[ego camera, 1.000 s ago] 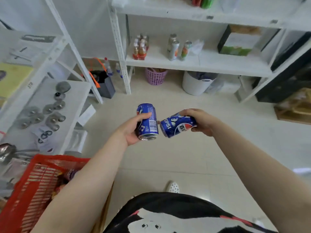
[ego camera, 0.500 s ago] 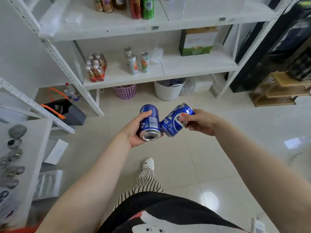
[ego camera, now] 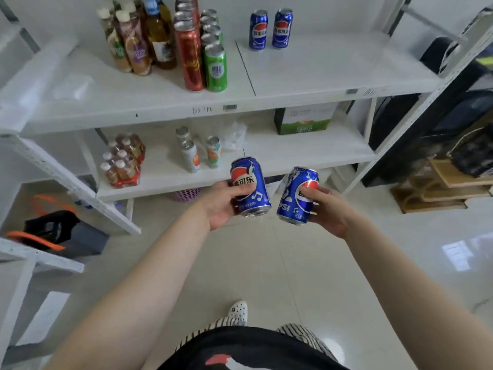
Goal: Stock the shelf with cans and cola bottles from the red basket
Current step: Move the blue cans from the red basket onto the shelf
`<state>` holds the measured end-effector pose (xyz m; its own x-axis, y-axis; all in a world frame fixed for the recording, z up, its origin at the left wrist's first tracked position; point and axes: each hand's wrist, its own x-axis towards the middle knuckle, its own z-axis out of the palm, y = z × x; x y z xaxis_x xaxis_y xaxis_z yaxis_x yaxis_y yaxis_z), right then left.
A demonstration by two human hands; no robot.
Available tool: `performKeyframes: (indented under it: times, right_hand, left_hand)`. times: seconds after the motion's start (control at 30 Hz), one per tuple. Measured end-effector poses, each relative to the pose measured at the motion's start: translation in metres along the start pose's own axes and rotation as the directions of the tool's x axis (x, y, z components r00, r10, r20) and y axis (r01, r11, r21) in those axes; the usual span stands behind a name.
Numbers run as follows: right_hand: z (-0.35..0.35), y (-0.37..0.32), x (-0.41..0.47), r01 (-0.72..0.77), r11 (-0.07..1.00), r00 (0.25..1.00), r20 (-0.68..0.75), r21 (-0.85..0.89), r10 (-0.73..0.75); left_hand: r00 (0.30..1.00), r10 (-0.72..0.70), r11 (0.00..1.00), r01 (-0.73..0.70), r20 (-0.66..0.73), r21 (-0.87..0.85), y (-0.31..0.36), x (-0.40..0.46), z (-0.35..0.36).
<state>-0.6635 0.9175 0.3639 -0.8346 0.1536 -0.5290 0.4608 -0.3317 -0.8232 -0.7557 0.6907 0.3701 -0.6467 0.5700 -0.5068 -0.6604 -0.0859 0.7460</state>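
Two blue Pepsi cans — left hand (ego camera: 221, 206) one (ego camera: 250, 186), right hand (ego camera: 329, 209) one (ego camera: 297, 196).

Blue cola can (ego camera: 250, 186) held nearly upright in the left hand (ego camera: 221, 205), second blue cola can (ego camera: 298, 196) tilted in the right hand (ego camera: 329, 210), two matching blue cans (ego camera: 270, 29) standing on the white shelf (ego camera: 333, 68)
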Motion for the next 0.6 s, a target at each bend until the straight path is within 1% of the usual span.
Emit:
performKeyframes:
  times: [0.13,0.2,0.27,0.37,0.47,0.6]
  right_hand:
    - [-0.011,-0.051,0.043,0.057,0.997,0.998,-0.034,-0.052,-0.059]
    - [-0.020,-0.076,0.066,0.077,0.995,0.996,-0.044,-0.071,-0.080]
    - [-0.029,-0.100,0.092,0.100,0.991,0.994,-0.045,-0.085,-0.104]
    - [-0.046,-0.136,0.135,0.135,0.982,0.990,-0.008,-0.134,-0.138]
    - [-0.064,-0.178,0.178,0.167,0.970,0.985,0.069,-0.178,-0.157]
    - [-0.085,-0.233,0.227,0.212,0.951,0.975,0.111,-0.224,-0.192]
  left_hand:
    - [0.989,0.118,0.986,-0.108,-0.084,0.124,0.043,0.055,0.016]
    - [0.977,0.164,0.977,-0.143,-0.133,0.157,0.060,0.084,0.026]
    - [0.970,0.194,0.972,-0.169,-0.148,0.164,0.078,0.111,0.035]
    - [0.954,0.250,0.962,-0.226,-0.164,0.154,0.106,0.153,0.050]
    - [0.933,0.303,0.950,-0.280,-0.193,0.134,0.134,0.193,0.068]
    - [0.898,0.358,0.930,-0.318,-0.257,0.184,0.171,0.241,0.086]
